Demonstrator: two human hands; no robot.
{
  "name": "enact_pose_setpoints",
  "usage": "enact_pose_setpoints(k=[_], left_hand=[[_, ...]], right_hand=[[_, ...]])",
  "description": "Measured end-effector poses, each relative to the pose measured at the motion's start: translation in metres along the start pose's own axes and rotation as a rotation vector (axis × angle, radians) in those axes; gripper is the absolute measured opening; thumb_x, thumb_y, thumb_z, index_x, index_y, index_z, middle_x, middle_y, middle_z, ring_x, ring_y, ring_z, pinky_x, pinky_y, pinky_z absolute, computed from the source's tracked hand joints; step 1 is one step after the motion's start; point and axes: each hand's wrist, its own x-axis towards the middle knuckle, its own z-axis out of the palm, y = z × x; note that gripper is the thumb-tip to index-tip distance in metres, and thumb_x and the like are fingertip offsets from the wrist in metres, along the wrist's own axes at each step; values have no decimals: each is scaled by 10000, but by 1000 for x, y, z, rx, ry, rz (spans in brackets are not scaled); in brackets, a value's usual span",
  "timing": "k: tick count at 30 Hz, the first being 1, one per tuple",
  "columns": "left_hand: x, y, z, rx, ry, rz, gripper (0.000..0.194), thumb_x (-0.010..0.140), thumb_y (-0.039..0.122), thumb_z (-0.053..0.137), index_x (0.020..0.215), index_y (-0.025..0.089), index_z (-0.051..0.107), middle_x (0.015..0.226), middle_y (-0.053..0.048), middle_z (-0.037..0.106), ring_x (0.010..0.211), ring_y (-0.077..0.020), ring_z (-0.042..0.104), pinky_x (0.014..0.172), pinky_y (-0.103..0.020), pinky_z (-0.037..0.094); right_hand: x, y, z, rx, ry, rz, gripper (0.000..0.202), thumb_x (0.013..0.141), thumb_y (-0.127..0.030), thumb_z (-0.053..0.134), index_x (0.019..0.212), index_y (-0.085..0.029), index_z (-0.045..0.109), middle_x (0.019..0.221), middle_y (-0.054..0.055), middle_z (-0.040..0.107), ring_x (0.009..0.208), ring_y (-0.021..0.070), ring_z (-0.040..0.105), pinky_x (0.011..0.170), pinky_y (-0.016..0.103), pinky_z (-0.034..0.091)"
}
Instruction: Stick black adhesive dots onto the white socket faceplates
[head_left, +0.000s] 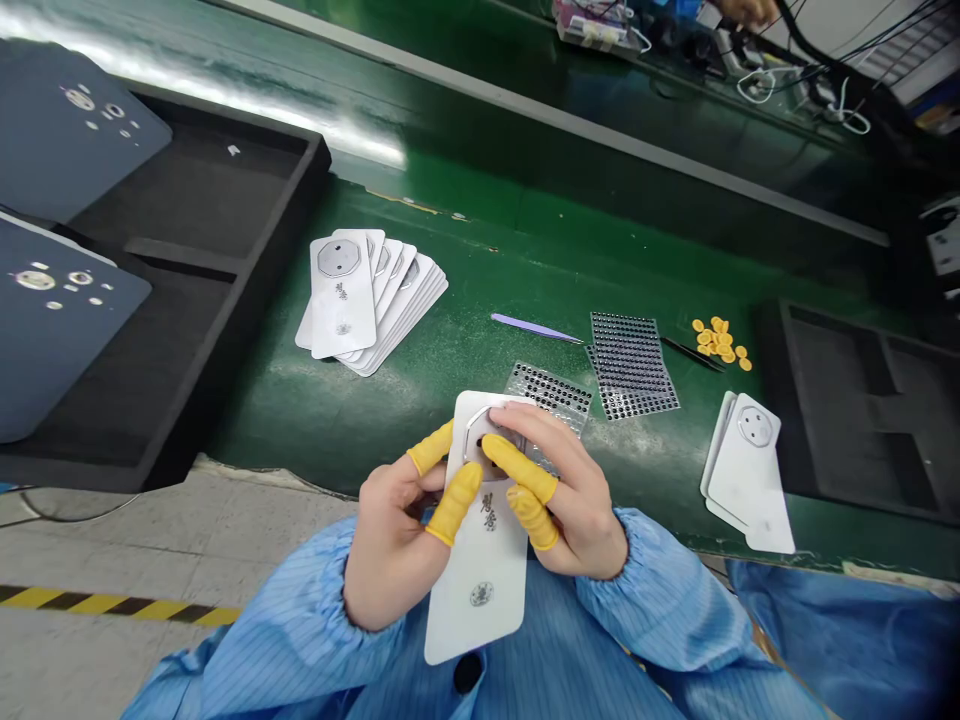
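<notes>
Left hand [401, 545] pinches flat white rounded-corner panel [491, 565]; right hand [577, 495], grip unclear, fingers its grey-edged octagon [473, 432]. Best: panel steady, press squarely.

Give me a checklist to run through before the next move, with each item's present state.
1. Left hand has the white panel in its grip: ok, the thumb is on its front.
2. Right hand at the panel's octagonal part: ok, fingers are over it.
3. Yellow finger cots worn: ok, they show on both hands.
4. Full view of the octagonal part: not ok, fingers cover much of it.
5. Anything pressed firmly in place under those fingers: cannot tell.
6. Purple tweezers out of the hands: ok, lying on the green bench.
</notes>
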Motion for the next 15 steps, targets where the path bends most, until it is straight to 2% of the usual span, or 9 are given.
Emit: enact_pose_setpoints(k=[4, 7, 10, 12, 15], left_hand=[[0, 5, 1, -189, 5, -132, 280, 819, 261, 677, 1081, 163, 695, 654, -22, 716, 517, -140, 643, 466, -204, 529], [2, 8, 2, -270, 19, -179, 275, 799, 277, 703, 1048, 162, 712, 637, -30, 723, 475, -134, 634, 428, -194, 519], [6, 10, 3, -259, 4, -135, 222, 738, 266, 760, 935, 163, 746, 687, -45, 747, 525, -153, 668, 464, -199, 546], [7, 10, 2, -221, -8, -124, 185, 720, 273, 774, 865, 159, 758, 699, -51, 754, 550, -167, 684, 481, -207, 558], [8, 11, 0, -163, 7, -204, 166, 735, 293, 761, 823, 152, 767, 693, -65, 757, 549, -186, 691, 476, -233, 562]], right_hand=[[2, -4, -1, 46, 100, 8, 417, 926, -190, 422, 1338, -175, 492, 1307, 148, 567, 1237, 285, 533, 978, 553, 505], [0, -6, 5, 40, 272, 188, 447, 879, -135, 535, 1318, -217, 525, 1340, 116, 552, 1242, 278, 534, 1003, 529, 501], [-4, -7, 14, 188, 357, 419, 456, 849, -103, 599, 1278, -253, 562, 1241, 85, 624, 1113, 225, 624, 863, 397, 604], [-6, -9, 18, 278, 373, 453, 415, 845, -99, 609, 1226, -262, 602, 1187, 72, 649, 1035, 203, 654, 763, 335, 631], [-6, -13, 19, 316, 384, 434, 443, 825, -67, 625, 1221, -267, 612, 1192, 68, 648, 1007, 199, 661, 729, 323, 636]])
